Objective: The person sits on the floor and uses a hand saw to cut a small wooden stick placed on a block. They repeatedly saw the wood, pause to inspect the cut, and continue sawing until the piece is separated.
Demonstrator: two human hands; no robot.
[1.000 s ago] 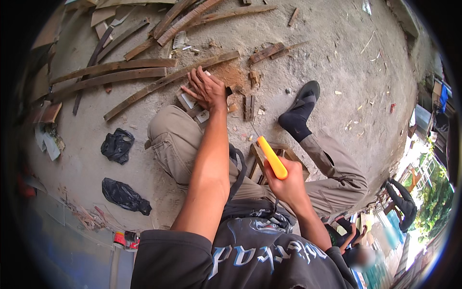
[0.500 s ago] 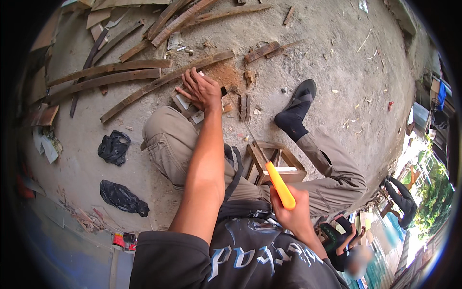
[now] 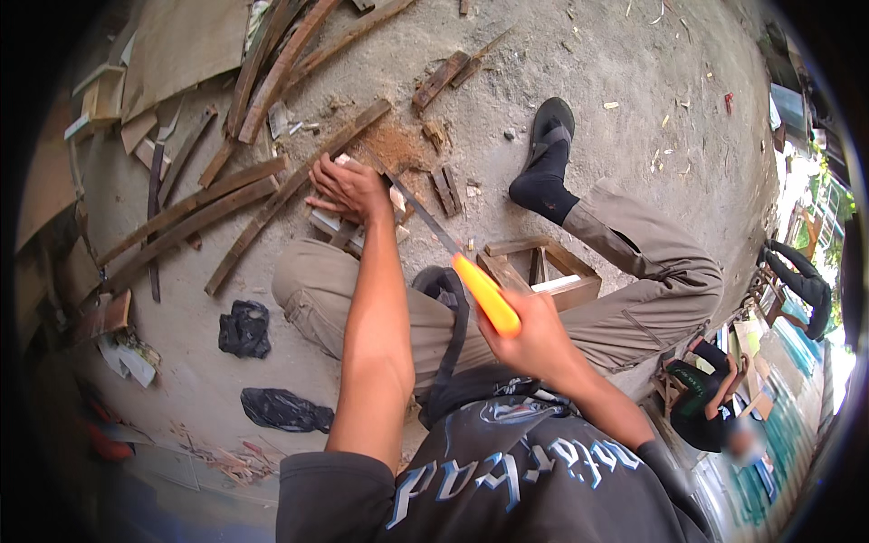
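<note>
My right hand (image 3: 525, 337) is wrapped round the yellow-orange handle of a handsaw (image 3: 484, 294). Its narrow blade runs up and left, and the tip is beside the far end of a long wooden strip (image 3: 272, 213). My left hand (image 3: 351, 188) bears down on that strip, fingers bent over it and thumb spread; its palm hides what lies under it. Below the hand, wood pieces (image 3: 342, 233) show in part near my knee. Reddish sawdust (image 3: 398, 145) covers the ground by the strip's end.
A small wooden frame (image 3: 587, 286) stands between my legs. Short wood offcuts (image 3: 445, 190) lie nearby, with more long strips (image 3: 195, 213) to the left. Two black plastic bags (image 3: 244, 329) are at the lower left. Another person (image 3: 701, 398) sits at the lower right.
My right hand has pushed the saw up and left, so its blade reaches the strip. My left hand remains on the wood. The whole view has shifted and turned slightly.
</note>
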